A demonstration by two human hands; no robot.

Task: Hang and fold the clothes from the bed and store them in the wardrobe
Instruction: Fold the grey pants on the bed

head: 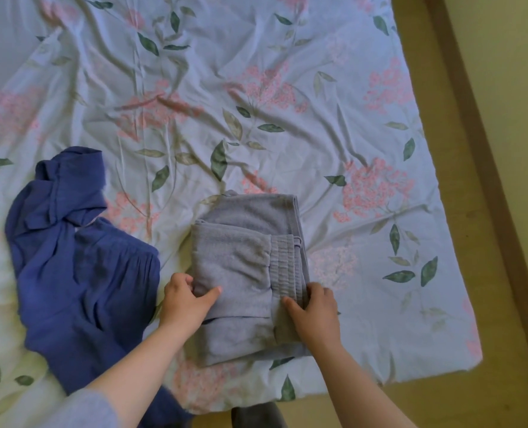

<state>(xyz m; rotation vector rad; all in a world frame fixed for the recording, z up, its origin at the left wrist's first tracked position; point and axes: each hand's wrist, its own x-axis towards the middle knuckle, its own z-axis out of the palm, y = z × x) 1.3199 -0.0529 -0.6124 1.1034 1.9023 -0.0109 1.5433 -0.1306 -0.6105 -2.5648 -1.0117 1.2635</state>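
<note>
The grey sweatpants [241, 273] lay folded into a thick, roughly square bundle on the bed's floral duvet cover [256, 103], close to its near edge. Their fabric looked soft and fleecy, with a ribbed, row-stitched waistband showing on the right side of the top fold. The left hand [185, 299] pinched the bundle's left edge, thumb on top and fingers tucked underneath. The right hand [313, 313] gripped the right edge the same way, thumb lying just beside the waistband. Left of the sweatpants sprawled a crumpled dark-blue garment [80, 273] of thin, crinkled cloth (its exact type was unclear), near them but not touching. Right of the sweatpants, past the wrinkled cover's edge, ran a yellowish floor [503, 211].
</note>
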